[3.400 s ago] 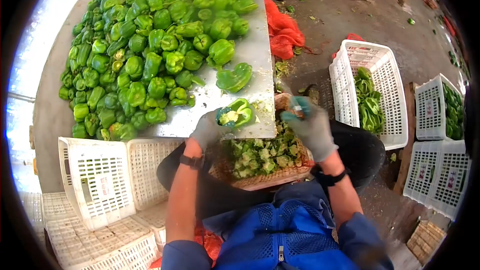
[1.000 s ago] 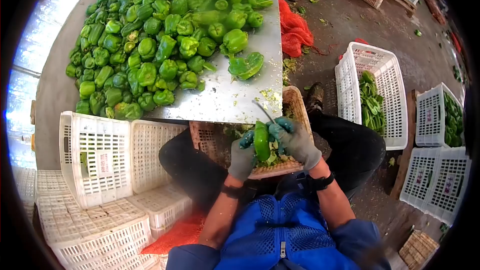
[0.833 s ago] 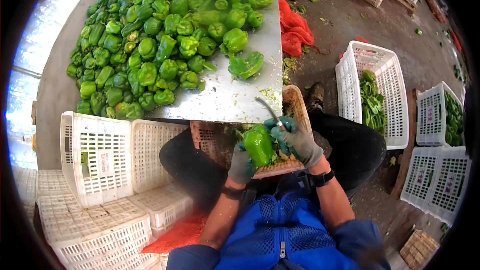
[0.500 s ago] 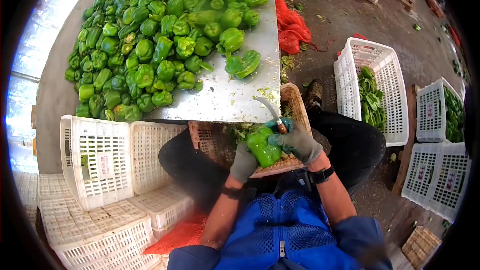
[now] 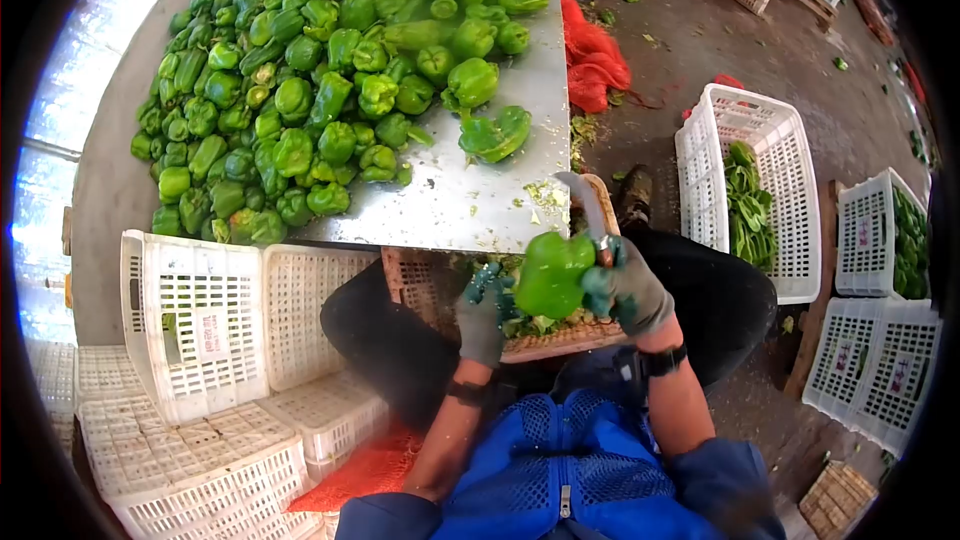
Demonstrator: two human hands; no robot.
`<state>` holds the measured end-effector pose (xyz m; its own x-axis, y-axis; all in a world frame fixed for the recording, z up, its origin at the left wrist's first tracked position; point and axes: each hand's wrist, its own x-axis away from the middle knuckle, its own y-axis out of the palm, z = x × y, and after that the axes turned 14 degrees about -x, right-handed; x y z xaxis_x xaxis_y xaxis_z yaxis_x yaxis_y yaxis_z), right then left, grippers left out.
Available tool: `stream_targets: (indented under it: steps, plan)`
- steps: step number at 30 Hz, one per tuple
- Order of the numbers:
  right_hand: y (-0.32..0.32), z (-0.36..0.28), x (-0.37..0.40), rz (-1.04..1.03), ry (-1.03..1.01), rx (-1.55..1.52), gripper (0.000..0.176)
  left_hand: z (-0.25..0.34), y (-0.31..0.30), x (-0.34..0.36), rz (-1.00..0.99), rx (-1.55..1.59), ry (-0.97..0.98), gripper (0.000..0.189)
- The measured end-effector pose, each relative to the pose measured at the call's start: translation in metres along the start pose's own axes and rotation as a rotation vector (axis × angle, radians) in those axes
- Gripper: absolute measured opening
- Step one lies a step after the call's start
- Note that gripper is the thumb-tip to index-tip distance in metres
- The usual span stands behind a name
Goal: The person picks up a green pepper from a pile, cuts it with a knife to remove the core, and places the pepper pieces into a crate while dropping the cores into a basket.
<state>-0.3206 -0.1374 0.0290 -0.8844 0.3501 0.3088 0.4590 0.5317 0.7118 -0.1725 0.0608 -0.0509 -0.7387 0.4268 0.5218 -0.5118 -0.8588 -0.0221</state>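
A green bell pepper (image 5: 552, 275) is held above the basket at my lap. My right hand (image 5: 636, 292), in a grey and green glove, grips it from the right. The same hand also holds a curved knife (image 5: 588, 202) with a wooden handle, its blade pointing up and away toward the table corner. My left hand (image 5: 482, 318), gloved alike, is apart from the pepper on its left side, fingers loosely spread with nothing visible in them. Beneath both hands lies a brown basket (image 5: 530, 348) containing green scraps.
A large heap of green peppers (image 5: 300, 110) covers much of the metal table (image 5: 440, 202); one misshapen pepper (image 5: 496, 134) lies near its edge. White crates (image 5: 200, 325) are stacked at left. On the right, a white crate (image 5: 800, 230) holds long green peppers. Red netting (image 5: 592, 60) lies beyond.
My left hand has let go of the pepper and moved away, its fingers now loosened. The pepper, in my right hand with the knife, has shifted slightly up and right.
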Motion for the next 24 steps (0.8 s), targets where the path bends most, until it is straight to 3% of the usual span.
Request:
stream_targets:
  steps: [2, 3, 4, 8, 9, 10, 11, 12, 14, 16, 17, 18, 19, 20, 24]
  plan:
    - [-0.032, 0.021, -0.025, 0.163, -0.047, -0.219, 0.02, -0.006, -0.007, -0.005, -0.035, -0.006, 0.025, 0.038]
    - [-0.029, 0.025, -0.043, 0.257, -0.196, 0.228, 0.019, -0.009, -0.006, -0.008, -0.039, -0.004, 0.03, 0.038]
    - [-0.03, 0.025, -0.043, 0.257, -0.199, 0.226, 0.019, -0.013, -0.007, -0.009, -0.046, -0.029, 0.019, 0.038]
    - [-0.009, 0.011, -0.025, 0.246, -0.144, -0.04, 0.017, -0.016, -0.003, -0.005, -0.033, -0.125, 0.068, 0.04]
    - [-0.026, 0.016, -0.029, 0.138, -0.114, -0.182, 0.02, -0.024, -0.003, -0.013, 0.02, -0.296, 0.229, 0.037]
    - [-0.034, 0.018, -0.032, 0.03, -0.082, -0.321, 0.024, -0.029, -0.005, -0.018, 0.013, -0.293, 0.232, 0.037]
    - [-0.036, 0.024, -0.044, 0.265, -0.102, -0.089, 0.028, -0.032, -0.011, -0.024, -0.002, -0.632, 0.305, 0.035]
    - [-0.037, 0.025, -0.045, 0.264, -0.103, -0.087, 0.028, -0.031, -0.018, -0.028, -0.013, -0.974, 0.374, 0.032]
    - [-0.037, 0.032, -0.047, 0.341, -0.191, -0.008, 0.025, 0.016, -0.016, -0.016, -0.018, -1.163, 0.491, 0.029]
    - [-0.019, 0.015, -0.035, 0.257, -0.206, 0.039, 0.024, 0.038, -0.014, -0.014, 0.106, -1.102, 0.636, 0.027]
    - [-0.02, 0.014, -0.034, 0.316, -0.29, 0.145, 0.026, 0.044, -0.011, -0.021, 0.296, -1.281, 0.752, 0.027]
    - [-0.021, 0.009, -0.036, 0.367, -0.382, 0.256, 0.028, 0.071, -0.002, -0.026, 0.334, -1.315, 0.782, 0.031]
    - [-0.018, -0.009, -0.025, 0.393, -0.35, 0.285, 0.022, 0.081, -0.001, -0.043, 0.368, -1.38, 0.896, 0.035]
    - [-0.038, -0.003, -0.031, 0.4, -0.532, 0.283, 0.02, 0.089, -0.001, -0.057, 0.401, -1.446, 1.005, 0.04]
    - [-0.055, -0.075, 0.012, 0.695, -0.456, 0.369, 0.024, 0.132, 0.029, -0.106, 0.416, -1.747, 1.112, 0.06]
